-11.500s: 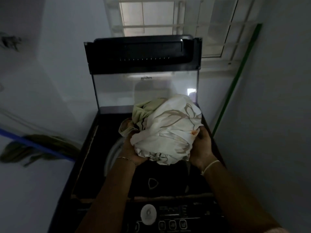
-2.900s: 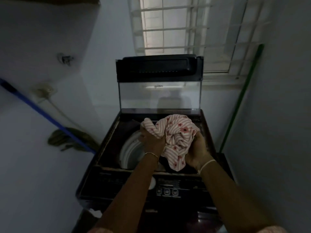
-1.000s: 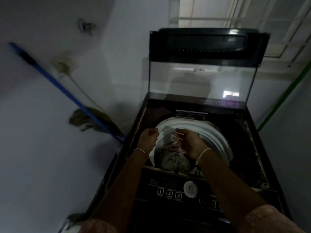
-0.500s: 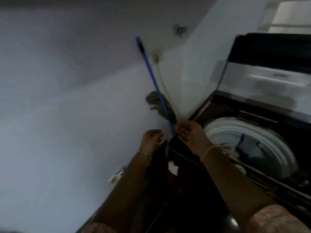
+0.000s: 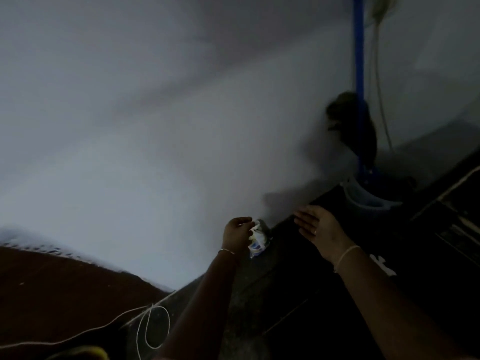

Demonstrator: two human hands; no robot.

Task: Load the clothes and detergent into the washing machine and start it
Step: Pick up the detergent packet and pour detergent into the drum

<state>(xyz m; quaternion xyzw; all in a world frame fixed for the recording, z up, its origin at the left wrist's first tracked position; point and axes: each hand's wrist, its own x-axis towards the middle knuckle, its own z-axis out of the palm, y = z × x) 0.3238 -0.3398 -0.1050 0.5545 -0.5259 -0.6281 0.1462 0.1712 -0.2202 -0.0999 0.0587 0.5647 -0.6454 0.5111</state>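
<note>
My left hand (image 5: 237,233) pinches the top of a small crumpled detergent packet (image 5: 257,242), white with a blue patch, low down beside the wall. To its right my right hand (image 5: 320,229) hovers flat with fingers spread, holding nothing, over the dark side of the washing machine (image 5: 389,255). Only the machine's dark left flank and a corner of its top show at the right edge. The drum and the clothes are out of view.
A pale wall (image 5: 155,126) fills most of the view. A blue mop handle (image 5: 359,74) with a dark mop head (image 5: 355,126) leans in the corner above a pale bucket (image 5: 368,198). A white cord (image 5: 153,326) loops over the reddish floor (image 5: 52,287).
My view has swung left and down, off the open drum to the floor beside the machine. My left hand has taken hold of the packet; my right hand has left the machine's corner and opened.
</note>
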